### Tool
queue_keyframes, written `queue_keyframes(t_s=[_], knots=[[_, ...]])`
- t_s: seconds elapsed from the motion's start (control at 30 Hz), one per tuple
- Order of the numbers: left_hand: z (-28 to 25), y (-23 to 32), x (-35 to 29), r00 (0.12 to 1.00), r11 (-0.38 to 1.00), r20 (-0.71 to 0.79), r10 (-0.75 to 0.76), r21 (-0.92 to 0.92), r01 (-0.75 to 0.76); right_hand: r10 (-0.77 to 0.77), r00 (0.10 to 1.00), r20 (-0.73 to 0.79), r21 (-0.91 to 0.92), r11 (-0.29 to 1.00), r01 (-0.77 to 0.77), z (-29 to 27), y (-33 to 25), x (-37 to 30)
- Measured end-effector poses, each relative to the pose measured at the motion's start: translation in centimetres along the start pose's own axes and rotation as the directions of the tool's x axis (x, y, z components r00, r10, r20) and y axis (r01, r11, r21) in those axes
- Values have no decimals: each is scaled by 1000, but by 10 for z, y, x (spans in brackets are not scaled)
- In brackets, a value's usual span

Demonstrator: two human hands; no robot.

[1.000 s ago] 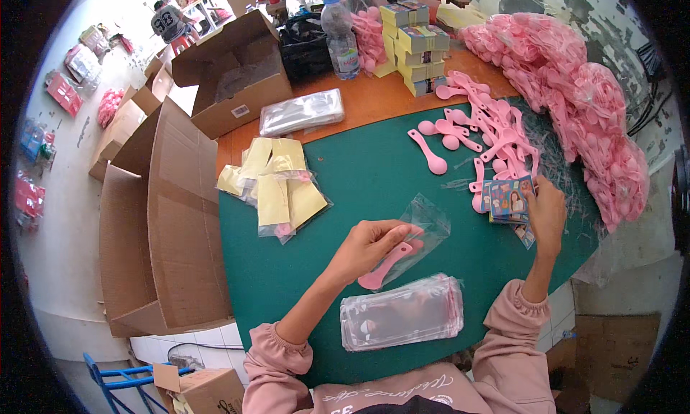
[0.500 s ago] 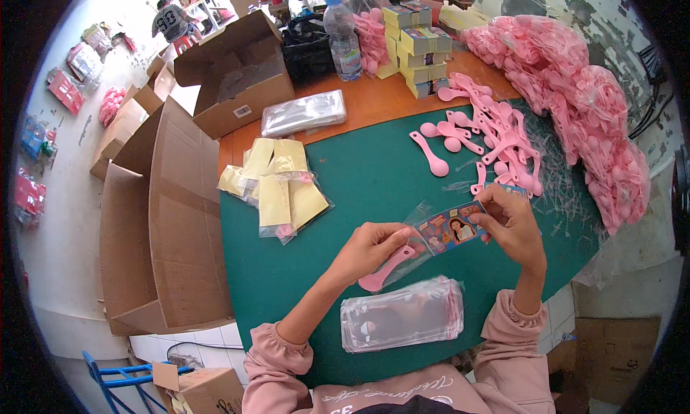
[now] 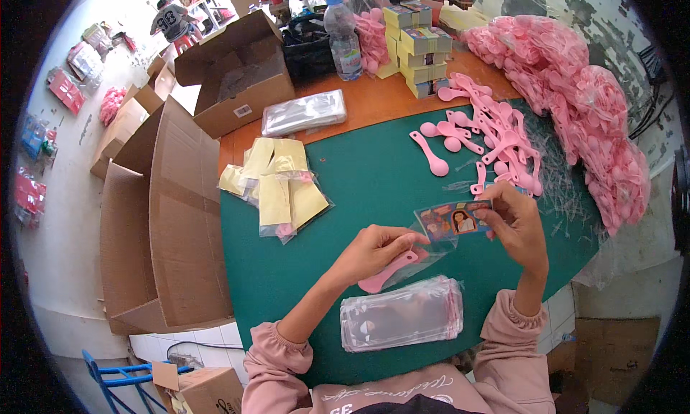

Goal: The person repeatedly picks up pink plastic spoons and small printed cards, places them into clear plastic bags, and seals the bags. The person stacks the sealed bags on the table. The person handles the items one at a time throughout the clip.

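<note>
My left hand point(image 3: 375, 252) pinches a clear plastic bag point(image 3: 444, 250), with a pink spoon point(image 3: 389, 272) showing beneath the fingers. Whether the spoon lies inside the bag I cannot tell. Between the thumb and fingers of my right hand point(image 3: 519, 223) is a printed picture card point(image 3: 461, 221); its left end overlaps the bag's top end. Below both hands lies a stack of clear bags point(image 3: 402, 317) on the green table mat point(image 3: 345, 177). Loose pink spoons point(image 3: 507, 142) are heaped beyond my right hand, and a partly hidden colourful card sits behind that hand.
Packed bags with cream cards point(image 3: 275, 198) lie at the left. Open cardboard boxes point(image 3: 190, 220) flank the table's left side. At the back stand a water bottle point(image 3: 343, 44) and card stacks point(image 3: 424, 47). Bagged pink spoons point(image 3: 575, 90) pile up on the right. A person point(image 3: 171, 20) sits far off.
The card in my right hand has turned to lie more level, and its left end has come away from my left fingers. The bag's top end has swung right. The spoon has barely moved.
</note>
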State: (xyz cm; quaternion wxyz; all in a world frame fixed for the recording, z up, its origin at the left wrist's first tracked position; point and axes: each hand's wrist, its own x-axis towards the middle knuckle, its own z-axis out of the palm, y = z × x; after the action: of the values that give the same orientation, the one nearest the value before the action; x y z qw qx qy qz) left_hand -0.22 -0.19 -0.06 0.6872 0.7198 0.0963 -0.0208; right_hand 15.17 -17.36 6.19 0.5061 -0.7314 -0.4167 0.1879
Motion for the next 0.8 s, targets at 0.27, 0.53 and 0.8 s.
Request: queue_keyframes(t_s=[0.27, 0.53, 0.8], knots=[[1, 4, -2, 1000, 987, -5, -26, 156, 26, -84, 970, 228, -173, 977, 125, 0, 3, 2], [4, -3, -2, 998, 976, 6, 63, 206, -63, 38, 850, 526, -54, 998, -12, 3, 13, 5], [6, 15, -4, 985, 936, 175, 4, 345, -65, -23, 791, 611, -137, 981, 134, 22, 12, 6]])
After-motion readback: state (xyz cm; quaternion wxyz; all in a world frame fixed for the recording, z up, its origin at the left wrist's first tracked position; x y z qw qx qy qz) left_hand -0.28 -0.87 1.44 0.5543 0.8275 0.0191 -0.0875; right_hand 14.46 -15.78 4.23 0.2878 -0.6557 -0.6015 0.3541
